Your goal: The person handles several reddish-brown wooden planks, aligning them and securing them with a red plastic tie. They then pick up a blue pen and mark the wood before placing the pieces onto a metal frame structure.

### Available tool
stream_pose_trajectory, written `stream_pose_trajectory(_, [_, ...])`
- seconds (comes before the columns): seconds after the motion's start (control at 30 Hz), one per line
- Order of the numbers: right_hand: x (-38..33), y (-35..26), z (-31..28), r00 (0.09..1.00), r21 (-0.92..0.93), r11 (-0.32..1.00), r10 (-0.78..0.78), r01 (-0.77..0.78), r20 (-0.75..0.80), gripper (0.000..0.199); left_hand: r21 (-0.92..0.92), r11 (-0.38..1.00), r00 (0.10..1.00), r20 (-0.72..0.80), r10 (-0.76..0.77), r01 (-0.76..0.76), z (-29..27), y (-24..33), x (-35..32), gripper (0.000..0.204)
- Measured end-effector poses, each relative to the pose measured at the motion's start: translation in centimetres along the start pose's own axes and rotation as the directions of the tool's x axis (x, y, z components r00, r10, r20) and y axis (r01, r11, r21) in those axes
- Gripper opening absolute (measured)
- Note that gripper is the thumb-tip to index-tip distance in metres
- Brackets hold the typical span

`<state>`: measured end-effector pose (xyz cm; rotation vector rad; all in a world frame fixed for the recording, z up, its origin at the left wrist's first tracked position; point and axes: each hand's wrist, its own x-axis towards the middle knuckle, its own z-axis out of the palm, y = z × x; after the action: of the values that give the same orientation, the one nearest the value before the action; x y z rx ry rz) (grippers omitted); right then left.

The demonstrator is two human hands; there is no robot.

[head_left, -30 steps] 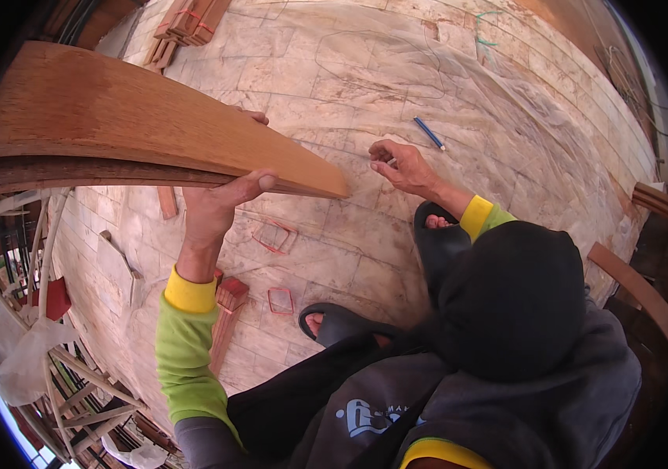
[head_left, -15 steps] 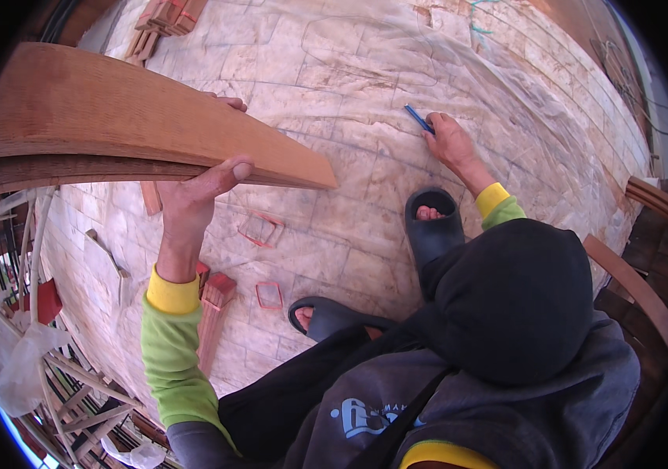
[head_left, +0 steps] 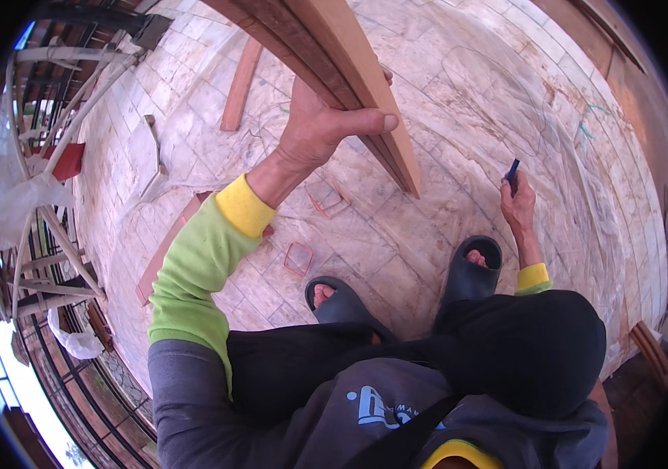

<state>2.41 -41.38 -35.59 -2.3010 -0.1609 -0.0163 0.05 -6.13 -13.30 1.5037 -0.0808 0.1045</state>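
Left hand (head_left: 330, 129) clasps wooden boards (head_left: 365, 74) over the floor (head_left: 404, 262), right hand (head_left: 518, 205) a blue pen (head_left: 514, 169).
Left thumb crosses the boards, other fingers mostly hidden behind; the boards' far end is cut off. Right fingers curl closed, hiding the pen's lower part.

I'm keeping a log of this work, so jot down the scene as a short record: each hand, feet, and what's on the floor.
Left hand: grips a stack of wooden boards, thumb across the edges
Right hand: holds a blue pen-like tool, tip pointing away from the person
Contact between boards and tool: none; they are apart
Feet: dark sandals on both
Floor: tiled, with a thin translucent sheet spread over it
Lying on floor: red loops near the feet; a wooden strip beyond the left hand
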Motion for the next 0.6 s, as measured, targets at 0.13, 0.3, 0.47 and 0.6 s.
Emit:
stream_pose_trajectory(0.13, [-0.8, -0.4, 0.2, 0.998, 0.182, 0.982, -0.057, 0.053, 0.017, 0.016, -0.020, 1.000, 0.982, -0.188, -0.011, 0.007, -3.8, 0.9, -1.1, 0.037])
stream_pose_trajectory(0.3, [-1.7, -0.2, 0.0, 0.994, 0.305, 0.950, 0.033, -0.064, 0.108, 0.014, -0.080, 0.996, 0.925, -0.374, -0.065, 0.038, -9.4, 3.8, -6.1, 0.031])
stream_pose_trajectory(0.47, [-0.9, -1.8, -1.4, 0.966, 0.162, 0.987, -0.057, 0.016, 0.251, 0.014, -0.196, 0.978, 0.868, -0.471, -0.156, 0.069, -9.5, 4.0, -11.1, 0.041])
stream_pose_trajectory(0.6, [1.6, -6.2, -2.6, 0.896, 0.037, 0.963, -0.263, 0.268, 0.358, 0.019, -0.280, 0.959, 0.833, -0.519, -0.194, 0.049, -9.4, 2.0, -13.8, 0.046])
